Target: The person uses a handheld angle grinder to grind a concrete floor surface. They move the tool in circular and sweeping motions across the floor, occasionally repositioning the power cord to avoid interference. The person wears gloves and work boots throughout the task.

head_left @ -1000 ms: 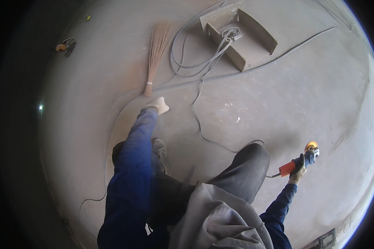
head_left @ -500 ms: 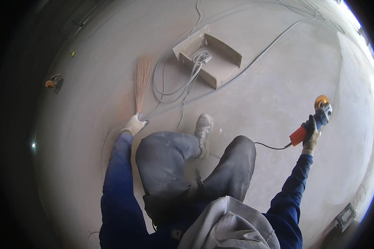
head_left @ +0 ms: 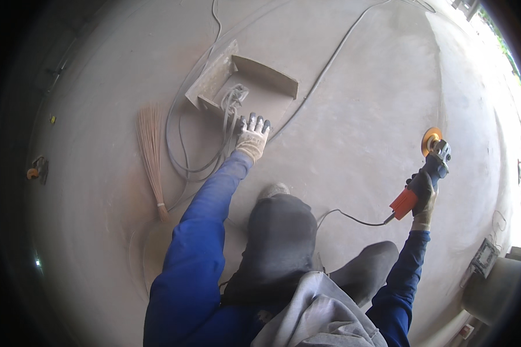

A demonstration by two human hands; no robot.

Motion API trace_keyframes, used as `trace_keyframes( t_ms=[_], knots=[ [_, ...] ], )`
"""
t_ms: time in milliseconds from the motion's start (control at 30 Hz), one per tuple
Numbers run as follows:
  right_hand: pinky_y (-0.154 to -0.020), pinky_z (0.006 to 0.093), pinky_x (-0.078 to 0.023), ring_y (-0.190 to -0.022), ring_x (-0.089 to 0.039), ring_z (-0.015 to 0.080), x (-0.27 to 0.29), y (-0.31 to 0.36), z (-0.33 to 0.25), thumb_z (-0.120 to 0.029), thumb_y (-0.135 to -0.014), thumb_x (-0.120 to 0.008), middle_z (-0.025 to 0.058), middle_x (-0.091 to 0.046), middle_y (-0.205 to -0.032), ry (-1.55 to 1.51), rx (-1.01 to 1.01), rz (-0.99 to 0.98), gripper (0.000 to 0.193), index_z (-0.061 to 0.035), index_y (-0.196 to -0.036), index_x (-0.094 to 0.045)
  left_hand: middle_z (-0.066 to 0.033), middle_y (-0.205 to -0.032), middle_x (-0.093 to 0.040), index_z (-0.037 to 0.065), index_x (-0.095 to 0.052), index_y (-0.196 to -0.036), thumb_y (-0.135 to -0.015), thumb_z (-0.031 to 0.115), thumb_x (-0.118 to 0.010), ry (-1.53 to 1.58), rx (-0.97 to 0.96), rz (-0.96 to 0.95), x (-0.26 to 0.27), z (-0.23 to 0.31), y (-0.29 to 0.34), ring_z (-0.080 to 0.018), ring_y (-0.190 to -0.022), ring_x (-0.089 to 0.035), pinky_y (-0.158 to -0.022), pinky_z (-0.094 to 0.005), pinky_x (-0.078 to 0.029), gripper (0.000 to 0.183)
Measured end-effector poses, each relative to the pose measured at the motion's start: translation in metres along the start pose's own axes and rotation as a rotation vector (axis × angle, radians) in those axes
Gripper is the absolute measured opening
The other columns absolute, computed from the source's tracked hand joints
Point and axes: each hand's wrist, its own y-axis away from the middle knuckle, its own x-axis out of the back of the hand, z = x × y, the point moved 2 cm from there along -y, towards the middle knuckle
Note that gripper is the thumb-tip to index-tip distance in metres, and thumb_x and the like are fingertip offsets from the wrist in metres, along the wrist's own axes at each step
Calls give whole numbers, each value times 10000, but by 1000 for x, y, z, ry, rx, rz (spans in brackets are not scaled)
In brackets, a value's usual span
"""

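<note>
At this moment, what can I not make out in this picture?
In the head view:
Left hand: palm hidden by its back.
Grinder: grip partly covered by right hand.
Its cord: far end lost behind the legs.
Grey cable: cut off by top edge.
Orange thing, far left: too small, dim.

Ground: I see a smooth, dusty grey floor (head_left: pixel 353 173), paler toward the right.
Left side: I make out a small orange-and-dark object (head_left: pixel 35 172) lying near the shadowed edge, and a tiny yellow object (head_left: pixel 52 120) farther up.
Left rim: I get a small white point of light (head_left: pixel 38 262).
Lower right: I see a dark, rectangular framed object (head_left: pixel 484 258), a thin looping wire (head_left: pixel 498 222) above it, and a grey, rounded container-like form (head_left: pixel 492 292) below.
Right rim: I view a glaring white strip (head_left: pixel 516 87), its details washed out.
</note>
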Motion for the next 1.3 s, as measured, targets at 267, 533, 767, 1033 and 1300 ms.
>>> trace_keyframes(
  t_ms=[267, 533, 767, 1033, 1300],
  knots=[
    [-733, 413, -625, -804, -734, 254, 9, 19, -4, -339, -984, -760, 119, -694, -967, 26, -103, 148, 465, 8, -1279, -668, -98, -1228, -750, 184, -697, -1310, -972, 359, -728, 234, -355, -498, 40, -34, -55, -305, -1158, -740, -973, -496, -551, 382],
    [-719, 404, -617, -788, -729, 251, 21, -2, 18, -341, -955, -787, 114, -688, -960, 61, -178, 300, 478, 15, -1251, -671, -88, -1146, -758, 190, -731, -1230, -902, 302, -756, 270, -364, -459, -2, -58, -58, -306, -1093, -741, -932, -490, -540, 348],
    [-735, 393, -608, -799, -722, 238, 68, 20, 7, -345, -970, -776, 106, -689, -972, 231, -191, 444, 478, 7, -1274, -666, -98, -1180, -737, 182, -722, -1259, -879, 335, -807, 314, -285, -542, -123, -79, -68, -312, -1138, -712, -1001, -520, -507, 418],
    [-775, 390, -588, -834, -704, 231, 132, 6, -56, -398, -1022, -747, 67, -672, -998, 378, -203, 466, 453, -57, -1303, -644, -101, -1231, -720, 139, -698, -1311, -864, 341, -829, 299, -220, -564, -175, -88, -73, -320, -1198, -673, -1061, -535, -480, 507],
    [-727, 373, -592, -796, -703, 221, 134, -44, -97, -321, -969, -809, 71, -676, -984, 467, -314, 341, 460, -34, -1287, -641, -116, -1313, -718, 101, -698, -1296, -902, 369, -808, 579, -146, -483, -45, 32, -67, -327, -1268, -672, -1048, -507, -523, 489]
  ],
)
